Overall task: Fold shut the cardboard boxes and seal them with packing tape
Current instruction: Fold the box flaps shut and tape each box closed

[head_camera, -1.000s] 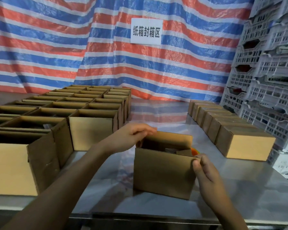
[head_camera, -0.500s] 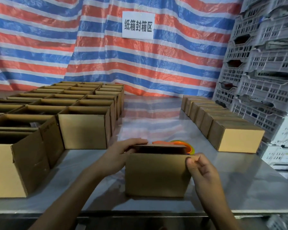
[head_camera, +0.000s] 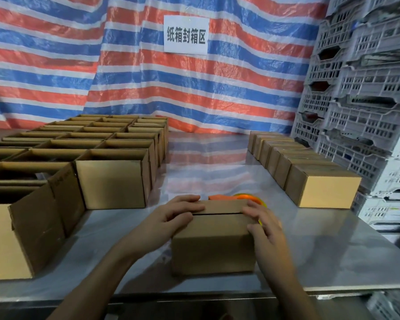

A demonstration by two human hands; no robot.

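Note:
A small brown cardboard box (head_camera: 214, 245) stands on the steel table near its front edge. Its two top flaps are folded down and meet at a dark seam across the lid. My left hand (head_camera: 171, 219) lies flat on the left end of the lid, fingers stretched over both flaps. My right hand (head_camera: 261, 224) presses on the right end of the lid, fingers straight. Behind the box, an orange tape dispenser (head_camera: 238, 197) with a yellow-green rim is partly hidden.
Several open-topped cardboard boxes (head_camera: 112, 181) fill the left side of the steel table (head_camera: 333, 257). A row of closed boxes (head_camera: 326, 189) runs along the right. Grey plastic crates (head_camera: 360, 93) are stacked at the right, a striped tarp with a sign behind.
The box's flaps went from standing open to folded flat. Both hands moved from the box's upper corners onto its lid.

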